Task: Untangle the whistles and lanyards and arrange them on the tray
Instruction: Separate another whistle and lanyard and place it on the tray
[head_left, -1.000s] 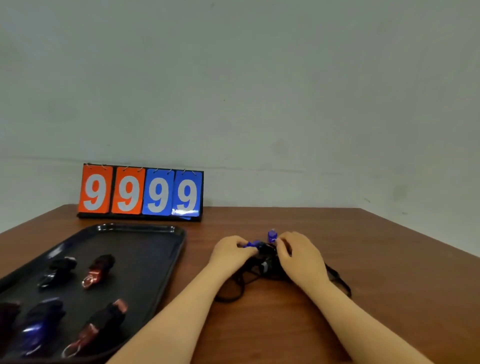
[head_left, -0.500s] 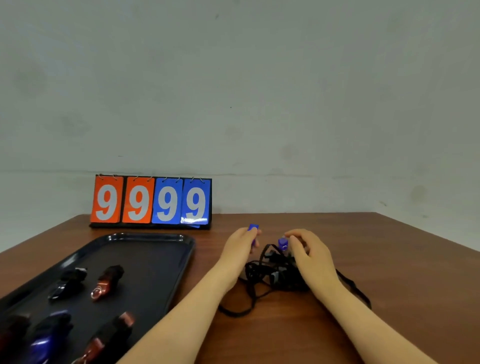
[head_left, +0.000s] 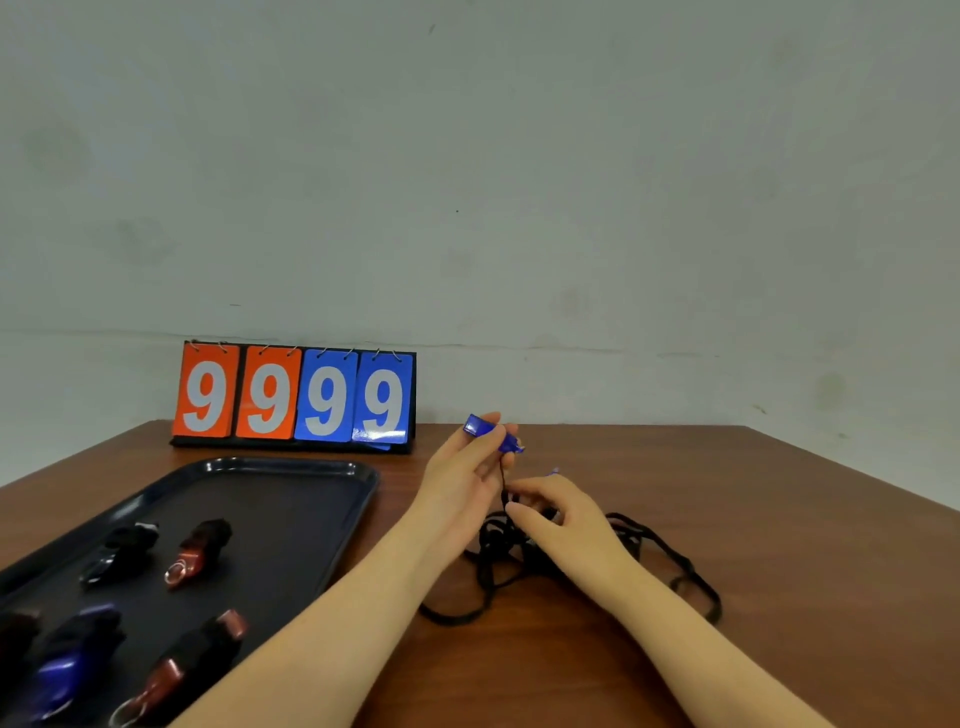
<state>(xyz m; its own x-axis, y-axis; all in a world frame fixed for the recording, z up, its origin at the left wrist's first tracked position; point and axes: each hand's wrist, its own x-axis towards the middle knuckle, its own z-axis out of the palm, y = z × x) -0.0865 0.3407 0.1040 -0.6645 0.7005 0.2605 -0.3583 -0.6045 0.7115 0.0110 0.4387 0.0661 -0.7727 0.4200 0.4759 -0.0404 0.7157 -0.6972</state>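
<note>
My left hand (head_left: 464, 480) holds a blue whistle (head_left: 491, 432) raised above the table, its black cord running down into a tangle of black lanyards (head_left: 670, 564) on the wood. My right hand (head_left: 563, 519) rests on that tangle and pinches the cord near its base; a second blue whistle tip (head_left: 554, 472) peeks out behind its fingers. To the left lies a black tray (head_left: 291, 512) with several bundled whistles, among them a black one (head_left: 122, 551), a red one (head_left: 200, 551) and a blue one (head_left: 67, 660).
A flip scoreboard (head_left: 293, 396) reading 9999 stands at the back of the brown wooden table (head_left: 779, 519), just behind the tray. The grey wall rises behind the table's far edge.
My left hand has lifted the blue whistle up out of the tangle, drawing its cord taut. My right hand has shifted onto the cords and holds them down.
</note>
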